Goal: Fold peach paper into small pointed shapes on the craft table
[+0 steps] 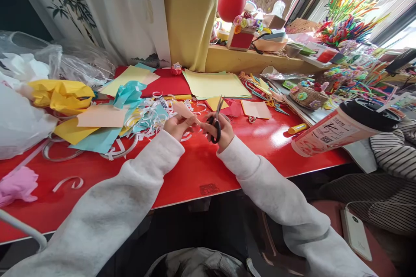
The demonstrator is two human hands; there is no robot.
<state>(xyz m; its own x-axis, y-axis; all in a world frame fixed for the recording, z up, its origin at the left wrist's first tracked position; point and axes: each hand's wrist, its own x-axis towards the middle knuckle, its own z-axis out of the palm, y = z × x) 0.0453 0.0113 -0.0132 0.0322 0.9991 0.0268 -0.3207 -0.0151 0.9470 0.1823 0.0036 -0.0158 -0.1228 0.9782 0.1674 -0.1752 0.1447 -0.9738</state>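
Observation:
Over the red table (195, 177), my left hand (179, 127) is closed on a piece of pale peach paper (182, 109). My right hand (224, 133) is closed round black-handled scissors (217, 122), whose blades point up and away from me. The thumb and finger of the right hand also meet the near edge of the paper, close to the left fingertips. Curly white paper strips (150, 117) and teal scraps lie just left of my hands. Beyond them are a small yellow sheet (214, 103) and a peach square (256, 109).
Yellow sheets (217, 84) lie at the back by the wall. To the left are crumpled yellow paper (61, 95) and plastic bags. A pink cup (338, 127) with a black lid stands right, near a glue stick (297, 128). A person in a striped sleeve (393, 151) sits far right.

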